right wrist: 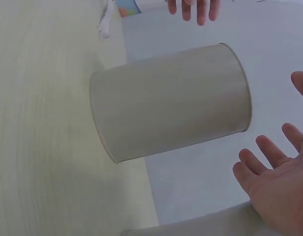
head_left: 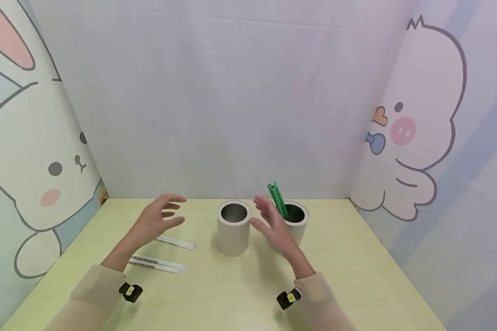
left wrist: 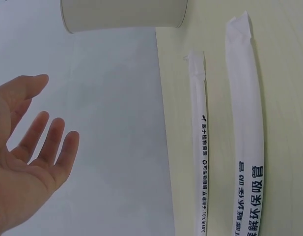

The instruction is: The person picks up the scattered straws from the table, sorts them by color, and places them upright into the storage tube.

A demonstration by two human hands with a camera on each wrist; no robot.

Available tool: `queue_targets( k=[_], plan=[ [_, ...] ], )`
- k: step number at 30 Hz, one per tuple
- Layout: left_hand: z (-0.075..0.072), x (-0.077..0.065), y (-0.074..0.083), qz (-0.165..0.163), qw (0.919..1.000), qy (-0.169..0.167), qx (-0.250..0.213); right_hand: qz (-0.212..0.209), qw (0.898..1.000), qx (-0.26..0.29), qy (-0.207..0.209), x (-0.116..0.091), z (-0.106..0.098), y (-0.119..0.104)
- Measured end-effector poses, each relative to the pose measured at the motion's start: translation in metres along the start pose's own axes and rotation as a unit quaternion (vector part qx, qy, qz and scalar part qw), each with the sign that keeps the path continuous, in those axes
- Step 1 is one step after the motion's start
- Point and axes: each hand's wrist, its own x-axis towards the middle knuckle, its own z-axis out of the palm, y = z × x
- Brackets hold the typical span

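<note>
My left hand (head_left: 155, 220) hovers over the left side of the table with relaxed, spread fingers and nothing in it. Below it lie paper-wrapped straws with printed lettering: one straw (head_left: 176, 242) farther back and a pair of straws (head_left: 161, 266) nearer the front. A white cylindrical canister (head_left: 233, 239) with a dark interior stands upright in the middle. Between it and a second white canister (head_left: 299, 232), my right hand (head_left: 275, 227) is raised, empty, fingers loosely extended, partly hiding the second one. Green stick-like pieces (head_left: 278, 200) lean out of that second canister.
The pale wooden table (head_left: 232, 299) ends at a plain light cloth backdrop (head_left: 232, 105). Side curtains carry a cartoon rabbit (head_left: 29, 170) on the left and a cartoon animal (head_left: 422, 101) on the right. Small black devices are strapped at both wrists.
</note>
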Motion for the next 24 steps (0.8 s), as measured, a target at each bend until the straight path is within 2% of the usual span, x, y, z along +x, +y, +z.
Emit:
queue_targets(
  k=[13, 24],
  plan=[
    [0.003, -0.002, -0.007, 0.000, 1.0000, -0.003, -0.004, 0.087, 0.994, 0.070, 0.011, 0.006, 0.023, 0.030],
    [0.003, -0.005, -0.016, -0.011, 0.9998, -0.014, 0.010, 0.108, 0.990, 0.096, 0.004, 0.008, 0.029, 0.039]
  ],
)
